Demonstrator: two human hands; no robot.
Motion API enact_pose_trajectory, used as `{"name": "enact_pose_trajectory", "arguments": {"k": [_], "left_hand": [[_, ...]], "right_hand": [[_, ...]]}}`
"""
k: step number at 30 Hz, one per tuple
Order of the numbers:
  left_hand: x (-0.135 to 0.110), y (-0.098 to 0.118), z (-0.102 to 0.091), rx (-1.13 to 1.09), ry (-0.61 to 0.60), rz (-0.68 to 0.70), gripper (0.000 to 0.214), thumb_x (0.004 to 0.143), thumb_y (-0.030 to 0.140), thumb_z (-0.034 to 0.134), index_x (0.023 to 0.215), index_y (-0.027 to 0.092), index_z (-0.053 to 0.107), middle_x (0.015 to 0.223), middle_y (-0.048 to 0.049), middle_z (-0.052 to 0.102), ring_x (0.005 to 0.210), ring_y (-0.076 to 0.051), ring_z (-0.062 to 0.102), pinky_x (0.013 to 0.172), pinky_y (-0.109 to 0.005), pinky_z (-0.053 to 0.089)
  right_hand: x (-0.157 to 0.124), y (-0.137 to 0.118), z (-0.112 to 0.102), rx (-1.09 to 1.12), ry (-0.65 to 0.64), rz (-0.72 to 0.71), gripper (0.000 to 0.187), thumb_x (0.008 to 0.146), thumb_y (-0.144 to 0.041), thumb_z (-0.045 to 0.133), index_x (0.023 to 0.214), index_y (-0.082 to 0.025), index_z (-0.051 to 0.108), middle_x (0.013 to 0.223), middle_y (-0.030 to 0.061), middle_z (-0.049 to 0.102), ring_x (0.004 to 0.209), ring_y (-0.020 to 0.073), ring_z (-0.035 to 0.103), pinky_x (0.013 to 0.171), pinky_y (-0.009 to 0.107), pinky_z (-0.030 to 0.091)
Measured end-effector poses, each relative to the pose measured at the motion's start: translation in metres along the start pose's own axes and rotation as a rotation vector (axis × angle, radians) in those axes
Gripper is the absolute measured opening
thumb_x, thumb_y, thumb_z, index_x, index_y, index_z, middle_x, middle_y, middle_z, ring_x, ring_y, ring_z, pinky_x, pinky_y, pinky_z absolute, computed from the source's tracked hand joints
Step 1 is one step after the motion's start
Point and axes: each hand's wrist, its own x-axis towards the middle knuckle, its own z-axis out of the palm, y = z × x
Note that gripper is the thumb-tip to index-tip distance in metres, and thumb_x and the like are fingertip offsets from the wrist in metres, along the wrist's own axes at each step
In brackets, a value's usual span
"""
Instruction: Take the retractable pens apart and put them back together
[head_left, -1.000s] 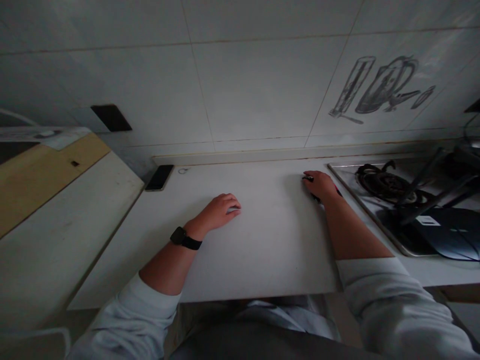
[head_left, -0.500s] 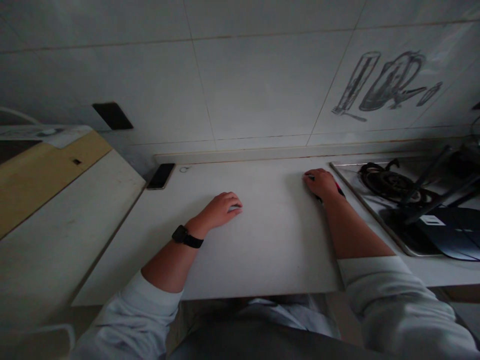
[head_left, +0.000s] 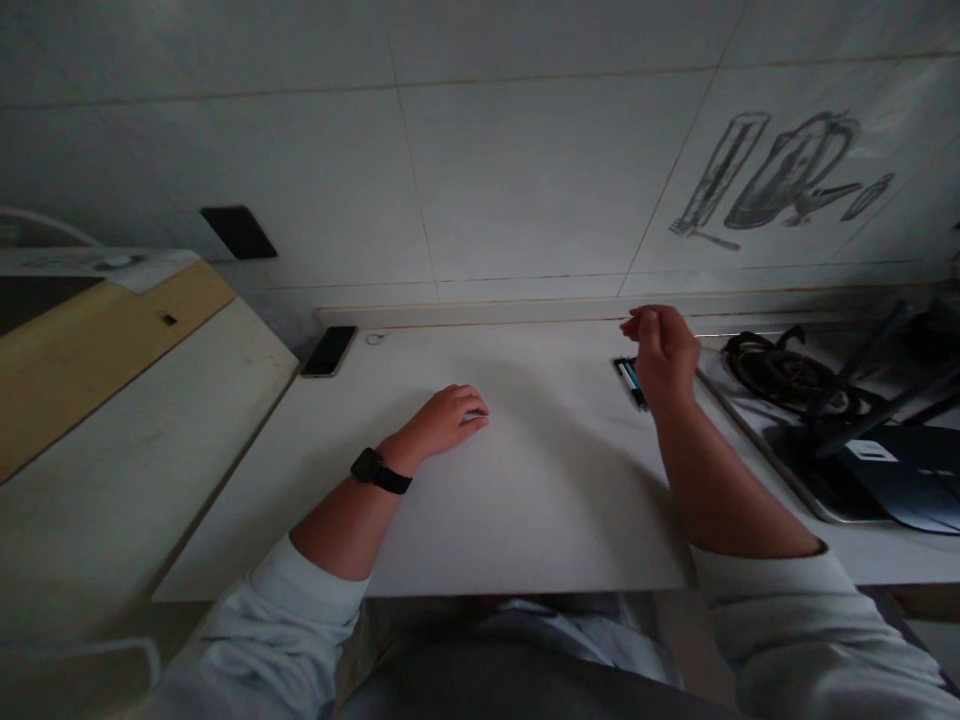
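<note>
My left hand (head_left: 448,420), with a black watch (head_left: 379,470) on the wrist, rests on the white countertop (head_left: 525,520). Its fingers are loosely bent and a gap shows between thumb and forefinger. Raised over the right side of the counter, my right hand (head_left: 666,350) has its fingers curled in with the thumb against them. Whatever is inside them, if anything, is hidden. Just below and left of that hand lie several pens (head_left: 630,382) side by side, partly covered by the hand and wrist.
A smartphone (head_left: 330,351) lies at the back left, with a small ring (head_left: 374,339) beside it. On the right is a gas stove (head_left: 795,375), with a black router (head_left: 900,470) over its front part. A white cabinet panel (head_left: 150,440) borders the counter at left; a tiled wall (head_left: 517,180) stands behind.
My right hand has lifted off the pens and turned, its fingers now curled above the counter. The pens have come into view. My left hand has stayed in place.
</note>
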Motion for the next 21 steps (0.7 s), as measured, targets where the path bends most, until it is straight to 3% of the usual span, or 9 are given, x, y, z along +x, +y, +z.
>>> {"name": "enact_pose_trajectory", "arguments": {"k": [4, 8, 13, 16, 21], "left_hand": [[0.002, -0.001, 0.001, 0.010, 0.070, -0.009, 0.016, 0.100, 0.031, 0.061, 0.103, 0.021, 0.073, 0.105, -0.0068, 0.071, 0.104, -0.022, 0.062, 0.100, -0.041, 0.049], [0.003, 0.003, -0.002, -0.019, 0.135, -0.073, 0.019, 0.101, 0.031, 0.057, 0.103, 0.020, 0.072, 0.101, -0.0070, 0.071, 0.097, -0.020, 0.063, 0.091, -0.036, 0.050], [0.004, 0.015, -0.011, -0.041, 0.056, -0.145, 0.026, 0.102, 0.034, 0.054, 0.087, 0.019, 0.068, 0.081, -0.0028, 0.066, 0.074, -0.016, 0.057, 0.070, -0.029, 0.041], [0.004, 0.018, -0.013, -0.026, 0.018, -0.149, 0.037, 0.104, 0.039, 0.051, 0.075, 0.018, 0.062, 0.072, -0.0012, 0.060, 0.067, -0.015, 0.050, 0.065, -0.029, 0.034], [0.003, 0.015, -0.010, -0.017, -0.081, -0.181, 0.041, 0.102, 0.045, 0.052, 0.071, 0.018, 0.059, 0.068, -0.0004, 0.058, 0.064, -0.014, 0.046, 0.062, -0.029, 0.028]], "right_hand": [[-0.032, -0.017, 0.023, -0.102, -0.203, -0.224, 0.032, 0.102, -0.050, 0.050, 0.098, -0.027, 0.071, 0.080, 0.0026, 0.071, 0.075, 0.0193, 0.068, 0.076, 0.034, 0.054], [-0.062, -0.020, 0.043, -0.209, -0.607, -0.385, 0.026, 0.102, -0.040, 0.051, 0.094, -0.027, 0.071, 0.083, 0.0035, 0.073, 0.075, 0.0198, 0.067, 0.074, 0.032, 0.049], [-0.082, -0.013, 0.063, -0.352, -1.017, -0.459, 0.034, 0.105, -0.038, 0.044, 0.095, -0.020, 0.071, 0.083, 0.0064, 0.071, 0.072, 0.0176, 0.061, 0.070, 0.029, 0.041], [-0.082, -0.004, 0.069, -0.419, -1.112, -0.427, 0.035, 0.104, -0.038, 0.044, 0.091, -0.019, 0.071, 0.082, 0.0070, 0.071, 0.073, 0.0177, 0.060, 0.071, 0.028, 0.039], [-0.077, 0.004, 0.073, -0.498, -1.144, -0.349, 0.033, 0.102, -0.037, 0.047, 0.085, -0.019, 0.069, 0.080, 0.0070, 0.069, 0.071, 0.0172, 0.056, 0.068, 0.028, 0.035]]}}
